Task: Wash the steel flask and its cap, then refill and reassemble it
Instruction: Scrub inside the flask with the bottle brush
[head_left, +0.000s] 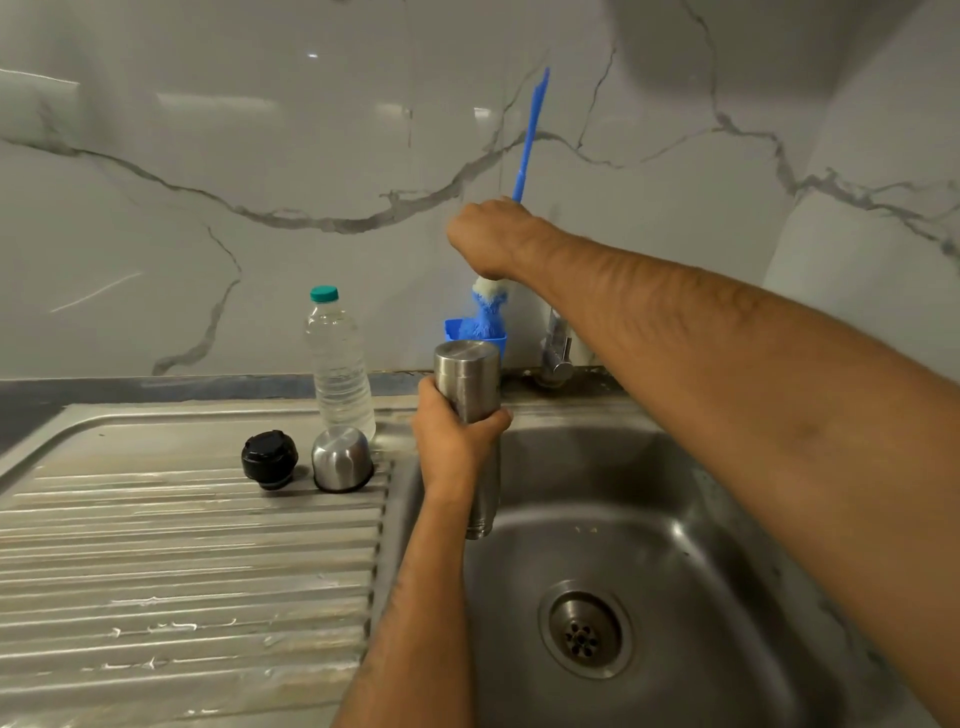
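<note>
Left hand (457, 441) grips upright capless steel flask (470, 384) | right hand (491, 239) grips blue bottle brush (527, 140) above it

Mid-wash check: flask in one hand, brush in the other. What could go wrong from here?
The left hand grips the steel flask alone over the sink; wet steel may slip. The right hand holds the bottle brush high; its handle could hit the wall, and the arm crosses near the tap.

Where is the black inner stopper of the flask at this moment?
In the head view, the black stopper stands on the ribbed draining board, left of the sink, just left of the steel cap.
</note>
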